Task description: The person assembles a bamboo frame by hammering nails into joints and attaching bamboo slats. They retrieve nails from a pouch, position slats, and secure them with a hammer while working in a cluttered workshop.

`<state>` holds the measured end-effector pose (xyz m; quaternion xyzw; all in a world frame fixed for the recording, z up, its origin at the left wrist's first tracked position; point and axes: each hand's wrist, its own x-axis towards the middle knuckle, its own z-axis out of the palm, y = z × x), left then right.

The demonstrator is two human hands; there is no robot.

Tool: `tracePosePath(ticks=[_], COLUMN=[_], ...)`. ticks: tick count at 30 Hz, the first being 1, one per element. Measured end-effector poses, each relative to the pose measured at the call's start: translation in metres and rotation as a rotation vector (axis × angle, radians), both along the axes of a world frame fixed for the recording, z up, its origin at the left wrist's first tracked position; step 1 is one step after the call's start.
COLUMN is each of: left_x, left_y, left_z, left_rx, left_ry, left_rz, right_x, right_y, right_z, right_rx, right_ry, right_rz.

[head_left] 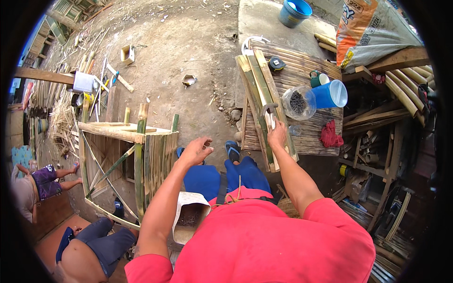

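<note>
My right hand (277, 135) is closed around the handle of a claw hammer (270, 109). The hammer is over split bamboo strips (255, 85) at the left side of a bamboo-slat table (325, 129). My left hand (198, 150) hangs in the air in front of my body, fingers loosely bent and apart, with nothing visible in it. To its left stands a bamboo frame (139, 137) with upright green posts and slatted sides. At my waist hangs a white cut-open container (191, 207) with small dark pieces inside, too small to make out.
On the table are a clear tub of nails (297, 104), a blue pitcher (329, 94), a tape measure (276, 63) and a red cloth (331, 135). A blue bucket (295, 13) and a sack (373, 35) are beyond. Two people (89, 250) are at the lower left.
</note>
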<state>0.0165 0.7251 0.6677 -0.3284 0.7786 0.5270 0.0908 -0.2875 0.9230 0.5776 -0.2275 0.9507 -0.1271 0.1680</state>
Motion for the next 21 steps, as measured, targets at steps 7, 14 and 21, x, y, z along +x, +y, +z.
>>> tracePosePath(ticks=[7,14,21], left_x=[-0.021,-0.024,-0.009], left_y=[0.018,0.029,0.066], left_z=[0.027,0.105,0.174], left_rx=[0.021,-0.096,0.068], left_ry=[-0.092,-0.115,-0.287], left_rz=[0.063,-0.005,-0.276], right_x=[-0.031,-0.073,-0.107], right_y=[0.030,0.032,0.027], right_z=[-0.017,0.009,0.040], right_rx=[0.011,0.002,-0.513], right_ry=[-0.032,-0.097,-0.642], right_rz=[-0.002,0.025,-0.074])
